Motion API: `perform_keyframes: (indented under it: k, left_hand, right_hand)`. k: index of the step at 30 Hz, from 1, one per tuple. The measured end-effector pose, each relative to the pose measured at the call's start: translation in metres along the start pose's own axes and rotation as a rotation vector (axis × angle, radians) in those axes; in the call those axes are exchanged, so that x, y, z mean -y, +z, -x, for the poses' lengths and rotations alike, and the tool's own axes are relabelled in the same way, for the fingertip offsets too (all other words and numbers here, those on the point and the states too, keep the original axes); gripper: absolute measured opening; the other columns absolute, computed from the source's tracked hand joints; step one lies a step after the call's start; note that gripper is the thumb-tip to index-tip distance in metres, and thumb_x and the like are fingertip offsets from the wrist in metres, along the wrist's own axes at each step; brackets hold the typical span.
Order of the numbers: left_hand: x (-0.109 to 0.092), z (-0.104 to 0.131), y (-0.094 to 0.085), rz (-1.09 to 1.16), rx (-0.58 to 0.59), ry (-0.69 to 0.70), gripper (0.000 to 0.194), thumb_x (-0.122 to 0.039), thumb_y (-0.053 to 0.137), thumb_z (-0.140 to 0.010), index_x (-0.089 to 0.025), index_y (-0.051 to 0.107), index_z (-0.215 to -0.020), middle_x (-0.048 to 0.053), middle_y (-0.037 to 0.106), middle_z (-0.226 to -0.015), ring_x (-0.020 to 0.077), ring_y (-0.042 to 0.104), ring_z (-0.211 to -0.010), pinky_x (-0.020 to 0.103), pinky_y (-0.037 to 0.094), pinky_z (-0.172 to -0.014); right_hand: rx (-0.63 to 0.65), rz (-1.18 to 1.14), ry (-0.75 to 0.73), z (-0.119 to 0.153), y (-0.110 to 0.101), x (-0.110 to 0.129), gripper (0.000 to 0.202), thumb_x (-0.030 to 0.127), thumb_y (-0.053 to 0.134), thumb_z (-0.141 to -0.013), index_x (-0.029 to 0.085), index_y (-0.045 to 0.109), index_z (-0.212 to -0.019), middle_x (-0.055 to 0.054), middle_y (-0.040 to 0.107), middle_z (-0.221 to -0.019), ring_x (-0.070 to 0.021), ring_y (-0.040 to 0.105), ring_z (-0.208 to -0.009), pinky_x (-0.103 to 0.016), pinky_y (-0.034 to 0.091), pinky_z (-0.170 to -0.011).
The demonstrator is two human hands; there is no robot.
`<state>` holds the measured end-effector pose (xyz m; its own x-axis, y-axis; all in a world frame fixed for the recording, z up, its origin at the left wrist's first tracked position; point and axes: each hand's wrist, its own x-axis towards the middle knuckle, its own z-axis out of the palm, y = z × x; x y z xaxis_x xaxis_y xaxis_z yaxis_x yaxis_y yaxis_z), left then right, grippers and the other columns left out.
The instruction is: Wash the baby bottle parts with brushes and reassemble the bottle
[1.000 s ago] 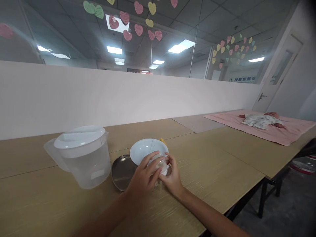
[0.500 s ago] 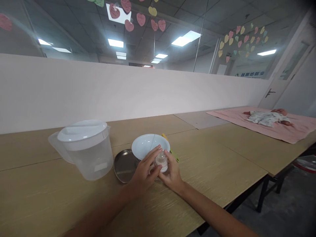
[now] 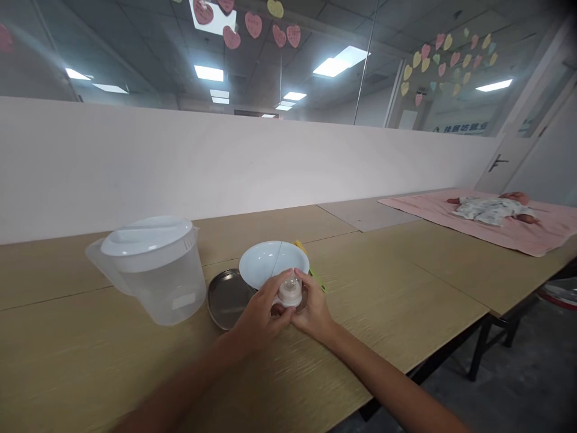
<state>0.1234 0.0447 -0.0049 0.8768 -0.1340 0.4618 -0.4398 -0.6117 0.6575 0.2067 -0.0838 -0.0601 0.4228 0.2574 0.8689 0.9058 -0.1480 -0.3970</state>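
Gripping from both sides, the left hand point(image 3: 259, 316) and right hand point(image 3: 315, 310) meet over the wooden table point(image 3: 360, 288), fingers curled and pinching a small clear bottle top with a teat point(image 3: 290, 291) between them. Left fingertips press its left side and base; the right thumb and fingers close on its right side. The piece sits just above the tabletop, at the near edge of a white bowl point(image 3: 273, 261). Left of the hands lies a round metal dish point(image 3: 226, 297), its right rim under the bowl. Further left stands a clear plastic jug point(image 3: 155, 273), lid on. A yellow-green item point(image 3: 311, 264), mostly hidden, lies just behind the bowl. Far right, a doll point(image 3: 493, 207) lies on a pink cloth point(image 3: 451, 219). Beyond, a white partition point(image 3: 225, 156) runs along the table's far edge.
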Motion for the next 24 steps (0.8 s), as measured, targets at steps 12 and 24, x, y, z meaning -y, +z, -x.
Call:
perform_keyframes:
  k: [12, 24]
  left_hand:
    - [-0.002, -0.004, -0.009, 0.037, 0.010, 0.042, 0.052, -0.019, 0.056, -0.077, -0.023, 0.043, -0.127, 0.007, 0.050, -0.131, 0.0218, 0.050, -0.116, 0.035, 0.042, -0.097]
    - [-0.003, 0.006, 0.000, -0.078, 0.010, 0.042, 0.059, -0.018, 0.048, -0.081, -0.023, 0.029, -0.137, 0.009, 0.042, -0.136, 0.0226, 0.046, -0.119, 0.037, 0.042, -0.098]
  right_hand:
    - [0.048, -0.087, 0.097, 0.001, 0.001, -0.006, 0.081, 0.044, 0.073, -0.061, 0.024, 0.034, -0.128, -0.009, 0.061, -0.107, -0.0260, 0.063, -0.089, -0.042, 0.052, -0.076]
    - [0.055, -0.082, 0.054, 0.002, 0.000, -0.001, 0.075, 0.037, 0.069, -0.068, 0.020, 0.033, -0.131, -0.014, 0.055, -0.119, -0.0282, 0.057, -0.104, -0.044, 0.050, -0.085]
